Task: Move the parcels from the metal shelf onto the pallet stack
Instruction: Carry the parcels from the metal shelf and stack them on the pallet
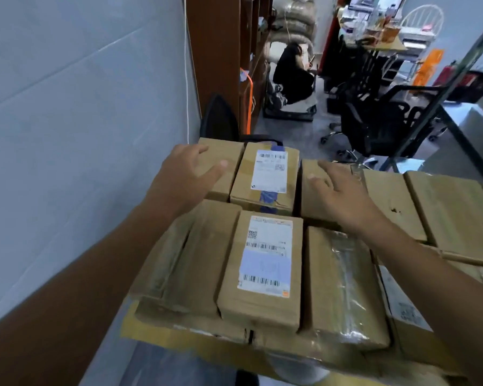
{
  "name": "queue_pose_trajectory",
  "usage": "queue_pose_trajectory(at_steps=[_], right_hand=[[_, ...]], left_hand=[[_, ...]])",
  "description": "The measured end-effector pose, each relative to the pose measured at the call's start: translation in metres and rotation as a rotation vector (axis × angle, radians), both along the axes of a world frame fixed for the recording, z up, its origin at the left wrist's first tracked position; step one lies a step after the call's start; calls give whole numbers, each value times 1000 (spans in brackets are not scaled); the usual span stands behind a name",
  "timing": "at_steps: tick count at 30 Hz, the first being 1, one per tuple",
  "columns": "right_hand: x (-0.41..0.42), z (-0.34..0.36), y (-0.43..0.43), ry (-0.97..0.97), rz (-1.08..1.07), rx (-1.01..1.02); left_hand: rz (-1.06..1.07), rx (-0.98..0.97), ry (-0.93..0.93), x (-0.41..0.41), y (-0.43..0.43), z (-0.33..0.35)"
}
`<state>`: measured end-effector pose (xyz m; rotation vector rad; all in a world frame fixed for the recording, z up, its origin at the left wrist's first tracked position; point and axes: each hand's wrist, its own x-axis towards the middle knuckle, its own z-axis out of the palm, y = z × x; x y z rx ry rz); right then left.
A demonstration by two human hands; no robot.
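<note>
Several brown cardboard parcels lie packed side by side in two rows below me. A far-row parcel with a white shipping label (267,178) sits between my two hands. My left hand (187,174) is spread open over the plain parcel (221,162) to its left. My right hand (338,190) is spread open over the parcel (313,188) to its right. Neither hand holds anything. A near-row labelled parcel (265,266) lies in front, flanked by a plain parcel (190,260) and a taped parcel (343,285). Whether the hands touch the cardboard is unclear.
A grey wall (81,135) runs close along the left. A brown wooden shelf unit (221,59) stands beyond. A person in black (292,76) crouches on the floor far ahead. Black office chairs (374,126) and a metal frame post (441,96) stand at right.
</note>
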<state>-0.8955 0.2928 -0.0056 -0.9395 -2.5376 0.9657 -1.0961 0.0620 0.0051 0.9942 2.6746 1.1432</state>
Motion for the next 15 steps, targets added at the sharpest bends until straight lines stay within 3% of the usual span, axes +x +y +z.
queue_pose_trajectory(at_steps=[9, 15], right_hand=[[-36, -28, 32, -326, -143, 76], [-40, -32, 25, -325, -187, 49]], left_hand=[[-92, -117, -119, -104, 39, -41], [-125, -48, -163, -98, 43, -57]])
